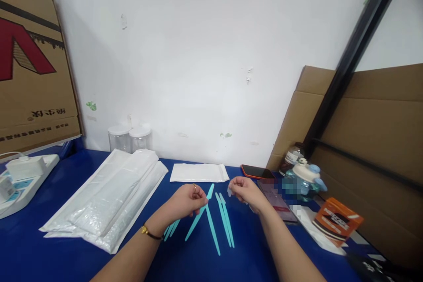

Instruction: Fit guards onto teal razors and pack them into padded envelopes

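My left hand [191,200] pinches a slim turquoise plastic stick [195,225] near its wider upper end, which points up and right. Another turquoise stick [213,233] slants down and right from just under those fingertips; whether it is also held, I cannot tell. To their right, two more turquoise sticks [225,220] lie side by side on the blue table. Several others [172,230] are partly hidden behind my left wrist. My right hand [243,190] is closed, with a small translucent piece [229,190] showing at its fingertips.
White padded mailers [109,202] are stacked at the left, with two clear lidded jars [119,139] behind. A flat white packet [199,172] lies near the wall. At the right are a phone [257,172], a teal jug [306,180] and an orange pouch [337,220]. A power strip [24,191] sits far left.
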A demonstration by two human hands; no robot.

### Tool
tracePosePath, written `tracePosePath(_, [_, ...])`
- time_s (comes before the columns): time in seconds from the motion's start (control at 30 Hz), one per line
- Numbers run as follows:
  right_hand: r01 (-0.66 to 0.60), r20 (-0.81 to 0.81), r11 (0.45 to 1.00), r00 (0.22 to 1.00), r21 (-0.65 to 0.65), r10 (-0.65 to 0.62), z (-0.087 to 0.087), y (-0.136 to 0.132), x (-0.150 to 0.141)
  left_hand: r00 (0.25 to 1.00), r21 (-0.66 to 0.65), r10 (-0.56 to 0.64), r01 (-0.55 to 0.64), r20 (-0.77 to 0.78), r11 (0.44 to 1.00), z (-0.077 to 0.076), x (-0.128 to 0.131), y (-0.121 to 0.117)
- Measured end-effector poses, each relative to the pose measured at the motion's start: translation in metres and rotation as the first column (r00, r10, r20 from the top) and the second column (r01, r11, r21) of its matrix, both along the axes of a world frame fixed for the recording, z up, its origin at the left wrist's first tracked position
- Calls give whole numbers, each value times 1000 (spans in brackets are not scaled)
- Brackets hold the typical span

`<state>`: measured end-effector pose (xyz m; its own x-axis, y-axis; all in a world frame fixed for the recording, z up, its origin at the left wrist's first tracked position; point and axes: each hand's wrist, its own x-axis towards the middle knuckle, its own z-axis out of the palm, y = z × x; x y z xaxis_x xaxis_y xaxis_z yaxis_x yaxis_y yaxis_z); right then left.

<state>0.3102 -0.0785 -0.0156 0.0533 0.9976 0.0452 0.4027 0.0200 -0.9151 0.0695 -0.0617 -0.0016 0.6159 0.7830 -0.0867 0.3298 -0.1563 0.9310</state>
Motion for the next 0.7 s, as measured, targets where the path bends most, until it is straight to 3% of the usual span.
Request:
tracePosePath(0.07, [-63, -294, 997, 953, 44, 73, 4, -2, -12, 999, 11, -33, 34, -16, 999, 0, 2, -3])
tracePosePath(0.17, [-93, -463, 993, 879, 70, 115, 8, -4, -26, 997, 27, -54, 55, -49, 998, -1, 5, -5])
tracePosePath(0.4, [-168, -472, 985, 865, 49, 171, 9, -8, -32, 997, 38, -60, 61, -41, 997, -5, 6, -4])
tracePosePath(0.6, [-81, -476, 994, 873, 67, 103, 10, -8, -26, 996, 56, -71, 74, -59, 996, -5, 5, -4])
tracePosePath(0.7, [-113, -454, 992, 882, 62, 128, 10, -9, -27, 996, 56, -76, 79, -54, 995, -6, 5, -3])
